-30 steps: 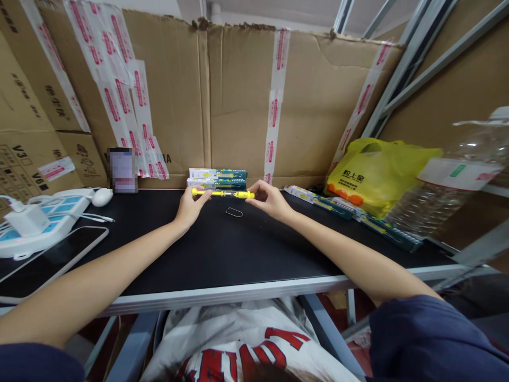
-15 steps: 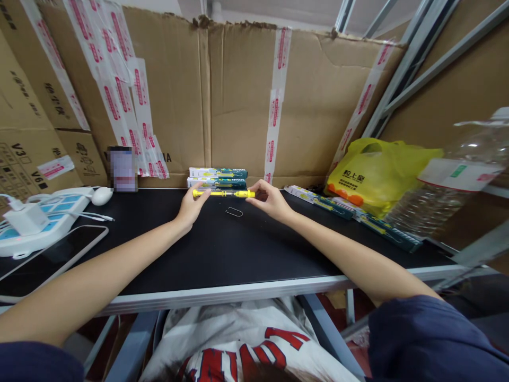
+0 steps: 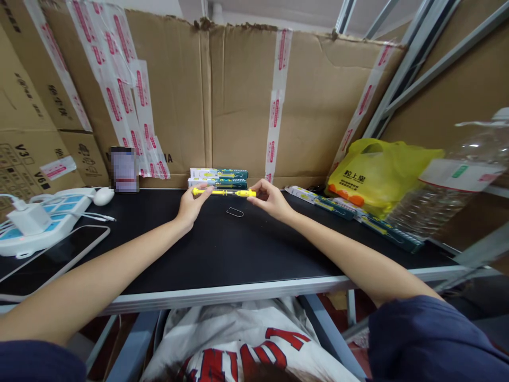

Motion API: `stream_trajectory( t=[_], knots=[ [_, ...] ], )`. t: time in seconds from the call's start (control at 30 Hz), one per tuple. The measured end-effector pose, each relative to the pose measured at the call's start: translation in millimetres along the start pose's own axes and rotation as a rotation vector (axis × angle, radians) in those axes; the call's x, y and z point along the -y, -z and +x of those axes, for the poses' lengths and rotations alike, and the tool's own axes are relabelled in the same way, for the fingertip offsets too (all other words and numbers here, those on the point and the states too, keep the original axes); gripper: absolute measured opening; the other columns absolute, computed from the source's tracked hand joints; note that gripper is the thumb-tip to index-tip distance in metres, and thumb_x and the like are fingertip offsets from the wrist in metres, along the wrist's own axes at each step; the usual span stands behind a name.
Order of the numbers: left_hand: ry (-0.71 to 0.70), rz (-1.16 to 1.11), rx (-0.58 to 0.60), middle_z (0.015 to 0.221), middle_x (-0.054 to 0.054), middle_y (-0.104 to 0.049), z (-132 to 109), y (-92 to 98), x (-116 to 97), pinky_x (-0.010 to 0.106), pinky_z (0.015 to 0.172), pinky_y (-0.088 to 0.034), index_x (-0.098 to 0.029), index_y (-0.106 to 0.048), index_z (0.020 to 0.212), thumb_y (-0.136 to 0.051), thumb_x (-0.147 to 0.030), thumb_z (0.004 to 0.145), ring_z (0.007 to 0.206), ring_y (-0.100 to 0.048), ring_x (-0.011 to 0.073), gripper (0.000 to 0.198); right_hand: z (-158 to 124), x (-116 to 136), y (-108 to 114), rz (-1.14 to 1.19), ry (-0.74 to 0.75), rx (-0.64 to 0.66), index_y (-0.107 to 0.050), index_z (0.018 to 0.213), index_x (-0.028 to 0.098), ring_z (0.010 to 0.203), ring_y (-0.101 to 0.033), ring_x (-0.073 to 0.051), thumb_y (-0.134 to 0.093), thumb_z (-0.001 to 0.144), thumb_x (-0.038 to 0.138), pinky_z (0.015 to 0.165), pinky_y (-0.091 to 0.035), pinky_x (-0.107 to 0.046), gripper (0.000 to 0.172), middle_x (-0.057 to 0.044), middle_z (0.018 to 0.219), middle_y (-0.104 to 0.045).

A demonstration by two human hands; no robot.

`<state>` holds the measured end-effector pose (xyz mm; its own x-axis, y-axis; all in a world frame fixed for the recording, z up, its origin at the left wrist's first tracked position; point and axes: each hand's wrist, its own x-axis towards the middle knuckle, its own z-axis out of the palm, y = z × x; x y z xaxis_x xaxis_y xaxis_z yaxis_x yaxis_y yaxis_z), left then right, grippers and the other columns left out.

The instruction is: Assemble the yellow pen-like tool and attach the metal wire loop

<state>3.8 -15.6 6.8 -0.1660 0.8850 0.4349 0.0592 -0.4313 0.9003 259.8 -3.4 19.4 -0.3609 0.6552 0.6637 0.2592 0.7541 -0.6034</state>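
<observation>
So, left hand (image 3: pixel 190 208) and right hand (image 3: pixel 273 201) pinch opposite ends of yellow tool (image 3: pixel 224 192), roughly level; bent wire (image 3: pixel 235 215) lies near it on black tabletop (image 3: pixel 234 254).

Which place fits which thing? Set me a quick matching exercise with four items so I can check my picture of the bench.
Things:
1. yellow tool
2. bent wire
3. plastic bag
4. power strip

Places:
A. on the right, next to the large bottle
B. at the left, with a white charger plugged in
C. held by the left hand and right hand
D. lying on the black tabletop, near the middle of the view

Pairs: 1-C, 2-D, 3-A, 4-B
</observation>
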Motion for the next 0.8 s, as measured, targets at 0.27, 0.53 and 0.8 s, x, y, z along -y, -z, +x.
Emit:
stream_trajectory(
  t=[0.27, 0.53, 0.8],
  knots=[
    [-0.082, 0.051, 0.016, 0.111, 0.007, -0.067, -0.4, 3.0, -1.1, 0.033, 0.087, -0.047, -0.02, -0.063, 0.115, -0.073, -0.045, 0.074, 0.099, -0.062, 0.0208, 0.049, -1.9, 0.4, -0.3, -0.016, 0.0, -0.017, -0.054, 0.088, 0.021, 0.072, -0.059, -0.015, -0.074, 0.076, 0.047, 0.064, -0.05, -0.031, 0.035, -0.003, 0.084, -0.064],
    [-0.073, -0.015, 0.136, 0.094, 0.004, -0.069, 1.4, 2.0, 0.2, 0.034, 0.086, -0.048, -0.021, -0.051, 0.097, -0.068, -0.044, 0.078, 0.089, -0.07, 0.0195, 0.034, 0.3, 7.5, 4.2, -0.084, 0.047, -0.094, -0.061, 0.091, 0.021, 0.073, -0.057, -0.015, -0.074, 0.076, 0.047, 0.063, -0.051, -0.031, 0.033, -0.004, 0.092, -0.06],
    [-0.032, 0.01, 0.175, 0.074, 0.001, -0.07, -1.5, 2.5, -4.9, 0.033, 0.076, -0.048, -0.022, -0.045, 0.087, -0.067, -0.048, 0.079, 0.08, -0.069, 0.0185, 0.035, 0.2, 2.3, 0.5, 0.056, -0.029, -0.029, -0.053, 0.095, 0.022, 0.062, -0.053, -0.012, -0.072, 0.077, 0.051, 0.059, -0.053, -0.031, 0.039, 0.001, 0.077, -0.055]
  ],
)
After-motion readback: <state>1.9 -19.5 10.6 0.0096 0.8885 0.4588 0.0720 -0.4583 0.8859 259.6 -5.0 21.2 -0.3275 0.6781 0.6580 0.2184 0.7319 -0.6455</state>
